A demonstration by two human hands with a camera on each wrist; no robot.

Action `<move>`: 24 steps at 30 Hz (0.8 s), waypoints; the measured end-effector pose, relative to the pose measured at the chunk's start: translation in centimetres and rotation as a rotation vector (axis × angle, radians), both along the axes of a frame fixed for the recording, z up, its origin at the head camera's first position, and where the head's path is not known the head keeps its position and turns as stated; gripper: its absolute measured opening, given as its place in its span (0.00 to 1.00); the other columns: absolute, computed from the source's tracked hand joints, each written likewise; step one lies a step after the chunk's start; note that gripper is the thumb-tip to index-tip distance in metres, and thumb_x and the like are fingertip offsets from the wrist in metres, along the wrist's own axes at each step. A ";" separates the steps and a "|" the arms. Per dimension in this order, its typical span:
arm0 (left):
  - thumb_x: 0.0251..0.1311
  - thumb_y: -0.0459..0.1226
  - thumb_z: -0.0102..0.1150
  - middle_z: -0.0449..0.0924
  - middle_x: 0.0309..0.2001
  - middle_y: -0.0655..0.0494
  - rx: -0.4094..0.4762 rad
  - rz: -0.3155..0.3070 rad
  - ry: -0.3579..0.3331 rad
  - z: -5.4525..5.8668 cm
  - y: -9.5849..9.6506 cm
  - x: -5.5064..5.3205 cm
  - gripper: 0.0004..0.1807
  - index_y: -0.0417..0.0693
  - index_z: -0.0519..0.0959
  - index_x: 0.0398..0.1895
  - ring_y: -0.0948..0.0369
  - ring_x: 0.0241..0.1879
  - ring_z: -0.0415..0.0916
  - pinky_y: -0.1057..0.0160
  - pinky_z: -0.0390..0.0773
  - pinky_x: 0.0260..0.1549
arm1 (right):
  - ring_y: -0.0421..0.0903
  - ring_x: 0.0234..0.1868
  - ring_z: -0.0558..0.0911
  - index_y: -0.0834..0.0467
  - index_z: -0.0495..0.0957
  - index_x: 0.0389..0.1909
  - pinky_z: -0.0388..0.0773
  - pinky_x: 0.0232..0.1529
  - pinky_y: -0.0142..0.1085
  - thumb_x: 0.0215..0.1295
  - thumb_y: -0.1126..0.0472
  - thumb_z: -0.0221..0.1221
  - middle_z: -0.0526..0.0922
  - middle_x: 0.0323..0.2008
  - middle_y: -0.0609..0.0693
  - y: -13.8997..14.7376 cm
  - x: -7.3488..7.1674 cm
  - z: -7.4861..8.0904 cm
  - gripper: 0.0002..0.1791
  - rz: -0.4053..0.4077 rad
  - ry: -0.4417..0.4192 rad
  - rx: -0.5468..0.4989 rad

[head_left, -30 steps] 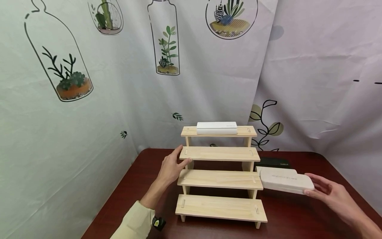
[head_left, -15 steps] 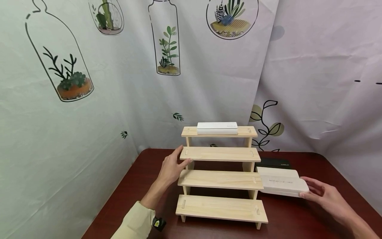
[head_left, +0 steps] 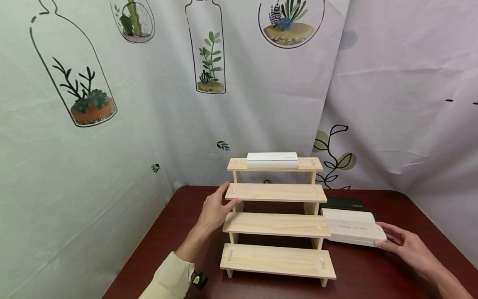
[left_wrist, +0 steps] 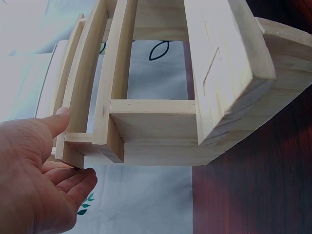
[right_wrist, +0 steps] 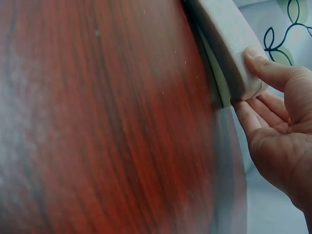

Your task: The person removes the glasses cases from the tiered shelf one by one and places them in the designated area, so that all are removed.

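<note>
A pale wooden step rack point(head_left: 276, 224) with several tiers stands on the dark red table. My left hand point(head_left: 214, 209) holds the left end of its second tier from the top; in the left wrist view the thumb lies on one side of that board and the fingers on the other. My right hand point(head_left: 407, 247) pinches the right end of a white glasses case point(head_left: 354, 233) with faint lettering, right of the rack. Behind that case lies another white case point(head_left: 347, 214), partly covered. The held case's left end is hidden by the rack.
A white box-like case point(head_left: 271, 160) rests on the top tier. A black case point(head_left: 343, 203) lies behind the white ones. A curtain printed with plants in glass jars hangs behind the table point(head_left: 160, 236).
My right hand has moved a little left with the white glasses case, lining it up closer against the white case behind, then nearly stopped. The left hand has stayed in place.
</note>
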State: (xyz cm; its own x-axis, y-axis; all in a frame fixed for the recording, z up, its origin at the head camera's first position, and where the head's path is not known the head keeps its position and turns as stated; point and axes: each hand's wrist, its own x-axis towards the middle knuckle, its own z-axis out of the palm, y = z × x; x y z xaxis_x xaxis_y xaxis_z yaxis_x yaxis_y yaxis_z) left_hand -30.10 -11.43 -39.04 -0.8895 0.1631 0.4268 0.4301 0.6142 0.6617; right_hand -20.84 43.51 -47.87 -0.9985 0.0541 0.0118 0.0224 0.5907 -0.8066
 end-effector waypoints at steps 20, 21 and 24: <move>0.69 0.43 0.72 0.72 0.74 0.39 0.008 -0.008 -0.005 0.0 0.0 0.1 0.42 0.38 0.65 0.80 0.43 0.74 0.68 0.39 0.72 0.67 | 0.16 0.46 0.72 0.76 0.55 0.79 0.83 0.43 0.28 0.73 0.55 0.69 0.64 0.72 0.81 0.2 -0.4 -0.4 0.47 0.021 -0.005 -0.014; 0.69 0.43 0.72 0.72 0.74 0.39 0.007 -0.008 -0.002 0.0 0.0 0.1 0.42 0.37 0.65 0.80 0.43 0.74 0.69 0.39 0.73 0.66 | 0.16 0.46 0.72 0.76 0.55 0.79 0.83 0.43 0.28 0.73 0.55 0.69 0.64 0.72 0.81 0.2 -0.4 -0.4 0.48 0.018 -0.009 -0.016; 0.69 0.43 0.72 0.72 0.74 0.38 0.007 -0.007 0.002 0.0 0.0 0.1 0.42 0.37 0.65 0.80 0.43 0.73 0.69 0.39 0.73 0.66 | 0.15 0.46 0.71 0.76 0.55 0.78 0.83 0.44 0.27 0.72 0.56 0.70 0.63 0.72 0.81 0.1 -0.4 -0.4 0.48 0.018 -0.005 -0.015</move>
State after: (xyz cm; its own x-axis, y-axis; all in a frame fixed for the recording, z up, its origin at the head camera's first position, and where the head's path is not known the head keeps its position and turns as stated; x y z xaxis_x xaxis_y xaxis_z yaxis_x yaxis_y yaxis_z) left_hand -30.04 -11.41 -39.00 -0.8877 0.1663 0.4293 0.4354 0.6065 0.6653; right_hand -21.29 43.65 -48.27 -0.9993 0.0366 0.0059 0.0164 0.5792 -0.8150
